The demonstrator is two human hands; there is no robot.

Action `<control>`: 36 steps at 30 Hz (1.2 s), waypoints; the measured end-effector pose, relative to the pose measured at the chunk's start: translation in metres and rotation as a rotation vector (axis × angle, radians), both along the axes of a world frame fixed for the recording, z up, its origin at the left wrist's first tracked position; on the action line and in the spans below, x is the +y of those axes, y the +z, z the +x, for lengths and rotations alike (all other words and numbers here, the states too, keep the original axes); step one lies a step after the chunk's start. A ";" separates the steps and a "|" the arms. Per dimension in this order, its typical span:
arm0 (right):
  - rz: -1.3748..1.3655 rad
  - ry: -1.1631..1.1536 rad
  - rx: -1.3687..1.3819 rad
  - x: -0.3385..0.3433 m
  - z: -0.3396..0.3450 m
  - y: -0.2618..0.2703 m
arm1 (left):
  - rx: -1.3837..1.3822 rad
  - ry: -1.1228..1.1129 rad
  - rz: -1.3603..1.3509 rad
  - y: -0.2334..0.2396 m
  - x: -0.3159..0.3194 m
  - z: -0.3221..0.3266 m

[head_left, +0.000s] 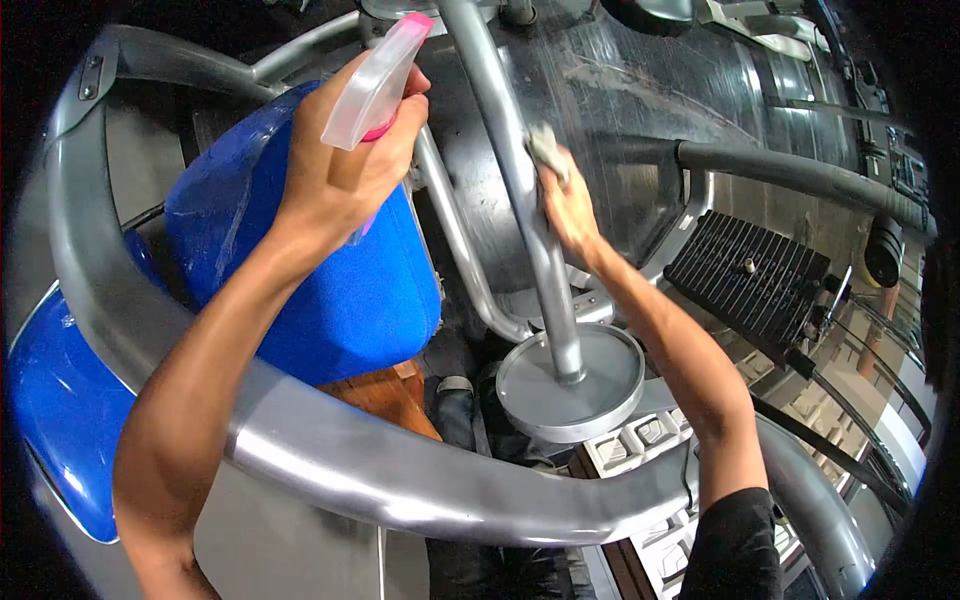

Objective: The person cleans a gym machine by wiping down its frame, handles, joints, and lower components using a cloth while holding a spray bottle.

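My left hand (352,142) is wrapped around the neck of a spray bottle with a translucent trigger head (375,82) and a pink nozzle. The bottle's body is mostly hidden behind the hand. My right hand (570,202) presses a pale cloth (549,152) against the side of a slanting silver metal tube (517,150). That tube runs down to a round, rimmed metal disc (570,386). Behind my left hand is a blue padded cushion (360,300) of a gym machine.
A thick curved silver frame tube (420,480) crosses in front of me. A black weight stack (746,266) stands at the right. Another blue pad (71,405) lies far left. Below the cushion is a brown wooden piece (382,394). A thinner bent tube (457,240) runs beside the slanting one.
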State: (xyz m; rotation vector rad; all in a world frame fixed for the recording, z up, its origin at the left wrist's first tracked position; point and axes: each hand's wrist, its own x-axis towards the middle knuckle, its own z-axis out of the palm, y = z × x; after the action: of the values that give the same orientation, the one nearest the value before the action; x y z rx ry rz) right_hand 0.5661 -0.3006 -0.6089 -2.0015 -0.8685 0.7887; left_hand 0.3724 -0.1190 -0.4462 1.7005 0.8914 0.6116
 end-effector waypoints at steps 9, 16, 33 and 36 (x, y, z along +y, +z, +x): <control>0.145 -0.021 0.569 0.022 0.019 -0.026 | 0.013 -0.036 0.109 -0.010 0.005 -0.004; -0.524 -0.103 0.940 -0.080 0.012 0.006 | 0.084 -0.032 0.131 -0.001 0.007 -0.002; -0.138 0.142 0.268 -0.098 0.016 -0.008 | 0.110 -0.101 0.251 -0.005 0.004 0.003; -0.282 0.314 0.005 -0.047 0.033 0.039 | 0.134 -0.110 0.196 -0.005 0.002 -0.003</control>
State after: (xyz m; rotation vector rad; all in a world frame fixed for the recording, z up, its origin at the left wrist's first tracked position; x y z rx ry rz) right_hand 0.5991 -0.3477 -0.5700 -2.1294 -1.1387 1.1460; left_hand 0.3690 -0.1169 -0.4512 1.9721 0.8464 0.5292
